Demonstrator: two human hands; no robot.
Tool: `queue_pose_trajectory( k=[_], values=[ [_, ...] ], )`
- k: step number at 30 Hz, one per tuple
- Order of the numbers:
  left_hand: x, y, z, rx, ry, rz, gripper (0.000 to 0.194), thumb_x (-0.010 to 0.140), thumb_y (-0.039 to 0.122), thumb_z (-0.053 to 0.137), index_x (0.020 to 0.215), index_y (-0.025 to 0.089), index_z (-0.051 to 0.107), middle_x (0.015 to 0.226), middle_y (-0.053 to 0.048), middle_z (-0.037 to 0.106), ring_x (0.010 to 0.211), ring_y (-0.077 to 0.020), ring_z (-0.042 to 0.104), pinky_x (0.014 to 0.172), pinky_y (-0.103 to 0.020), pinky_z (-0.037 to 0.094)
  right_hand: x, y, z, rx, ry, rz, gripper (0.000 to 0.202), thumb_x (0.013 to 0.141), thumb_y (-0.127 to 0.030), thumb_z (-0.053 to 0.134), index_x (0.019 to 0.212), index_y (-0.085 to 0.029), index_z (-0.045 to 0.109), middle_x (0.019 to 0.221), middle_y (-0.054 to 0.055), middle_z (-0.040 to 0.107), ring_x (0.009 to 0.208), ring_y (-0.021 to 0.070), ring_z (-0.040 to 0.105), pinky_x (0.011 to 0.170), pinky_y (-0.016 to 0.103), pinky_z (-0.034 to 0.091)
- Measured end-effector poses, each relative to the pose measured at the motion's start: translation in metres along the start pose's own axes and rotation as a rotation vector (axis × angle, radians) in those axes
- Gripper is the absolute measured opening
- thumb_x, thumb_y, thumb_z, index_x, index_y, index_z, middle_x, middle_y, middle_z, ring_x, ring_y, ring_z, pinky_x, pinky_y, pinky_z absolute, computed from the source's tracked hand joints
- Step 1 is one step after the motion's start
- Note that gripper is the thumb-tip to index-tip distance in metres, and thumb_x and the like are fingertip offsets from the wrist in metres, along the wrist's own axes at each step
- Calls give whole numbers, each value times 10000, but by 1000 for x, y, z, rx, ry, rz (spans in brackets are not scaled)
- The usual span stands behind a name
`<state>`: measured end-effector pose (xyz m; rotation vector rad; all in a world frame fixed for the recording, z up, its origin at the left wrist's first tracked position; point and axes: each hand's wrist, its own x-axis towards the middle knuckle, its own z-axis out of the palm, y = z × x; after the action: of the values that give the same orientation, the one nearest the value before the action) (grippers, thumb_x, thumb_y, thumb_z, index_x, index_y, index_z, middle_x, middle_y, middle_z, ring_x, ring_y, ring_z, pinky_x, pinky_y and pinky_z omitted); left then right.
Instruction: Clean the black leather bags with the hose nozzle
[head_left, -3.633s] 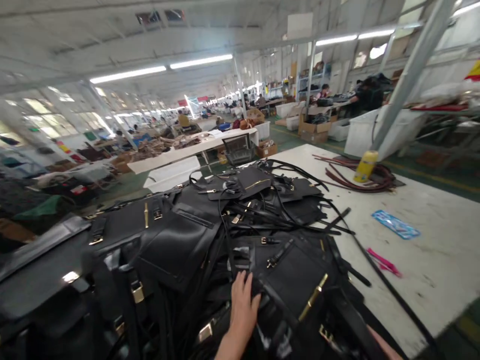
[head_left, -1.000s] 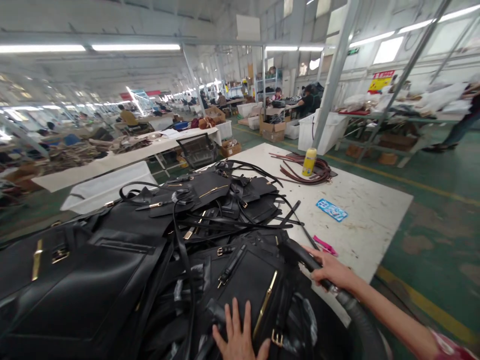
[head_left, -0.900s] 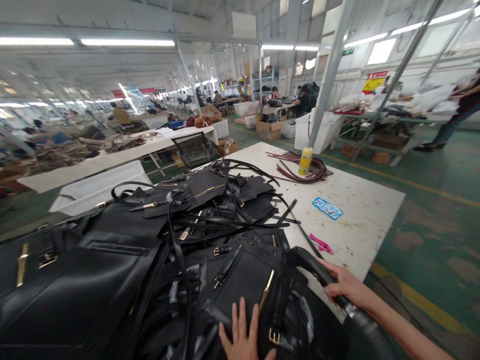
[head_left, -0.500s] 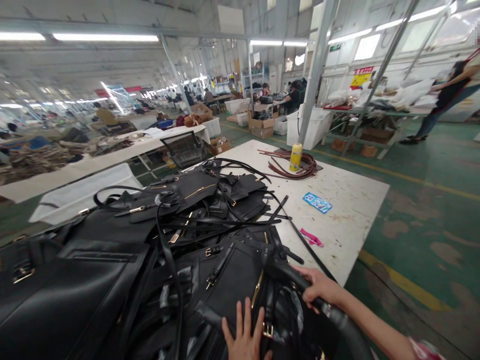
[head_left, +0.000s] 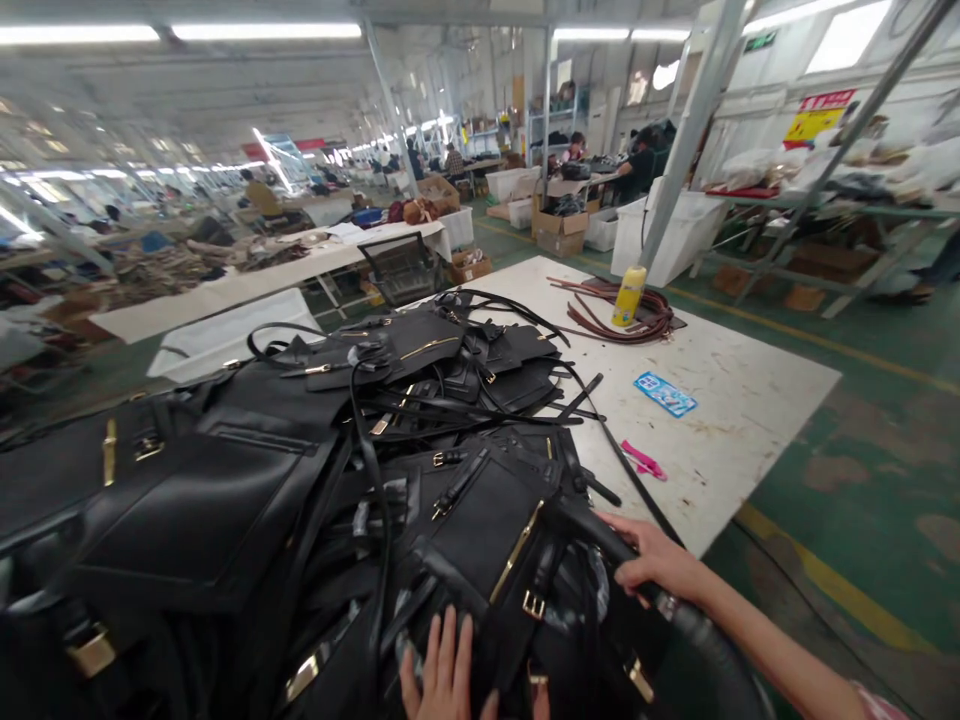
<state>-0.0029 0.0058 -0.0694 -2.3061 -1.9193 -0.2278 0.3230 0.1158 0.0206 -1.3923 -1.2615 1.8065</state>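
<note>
A large heap of black leather bags (head_left: 480,520) with gold zips and buckles covers the near and left part of the white table (head_left: 742,400). My right hand (head_left: 660,560) is wrapped round a thick black hose-like tube (head_left: 697,630) at the right side of the heap. My left hand (head_left: 444,670) lies with spread fingers on the bags at the bottom centre, partly cut off by the frame edge. Gold buckles show between the hands. A long black strap runs over the table beside my right hand.
On the table stand a yellow bottle (head_left: 628,297), coiled brown straps (head_left: 660,322), a blue packet (head_left: 665,394) and a pink item (head_left: 643,460). A white bin (head_left: 240,330) and a black chair (head_left: 405,270) are beyond. People sit at far tables.
The view has turned left, so the table sits further right in it. My left hand has shifted left and down over the bags. My right hand still grips the tube.
</note>
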Motion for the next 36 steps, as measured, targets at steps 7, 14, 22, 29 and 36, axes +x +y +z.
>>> queue_pose_trajectory(
  k=[7, 14, 22, 29, 36],
  values=[
    [37, 10, -19, -39, -33, -51, 617, 720, 230, 455, 1312, 172, 291, 1361, -80, 348, 1274, -237, 228, 1034, -494, 94, 23, -15, 38, -110, 134, -124, 828, 558, -99, 530, 1337, -220, 277, 788, -28, 619, 459, 95, 479, 443, 201, 401],
    [34, 4, -17, -103, -48, -27, 671, 701, 227, 480, 1323, 149, 241, 1386, -93, 298, 1286, -237, 195, 1024, -461, 181, -56, -25, 60, -252, -287, -61, 811, 514, -45, 531, 1277, -286, 396, 912, -38, 645, 675, 161, 566, 519, 187, 424],
    [32, 3, -22, -188, -111, -47, 736, 650, 135, 447, 1339, 156, 189, 1411, -78, 243, 1303, -220, 138, 1008, -438, 238, -62, -11, 103, -366, -288, -265, 587, 569, -116, 547, 1142, -241, 558, 976, 8, 647, 888, 242, 582, 804, 295, 442],
    [27, 2, -21, -224, -126, -60, 746, 637, 146, 449, 1338, 155, 194, 1416, -83, 228, 1300, -230, 149, 1002, -452, 253, -53, -3, 94, -311, -190, -230, 783, 517, -58, 488, 1274, -244, 412, 1025, -2, 616, 731, 178, 579, 639, 226, 458],
    [23, 4, -12, -176, -47, -85, 753, 650, 158, 459, 1343, 109, 168, 1397, -128, 259, 1289, -249, 184, 988, -458, 282, -15, -9, 121, -230, -210, -198, 812, 488, -27, 508, 1266, -242, 418, 688, -70, 598, 474, 79, 430, 392, 140, 273]
  ],
)
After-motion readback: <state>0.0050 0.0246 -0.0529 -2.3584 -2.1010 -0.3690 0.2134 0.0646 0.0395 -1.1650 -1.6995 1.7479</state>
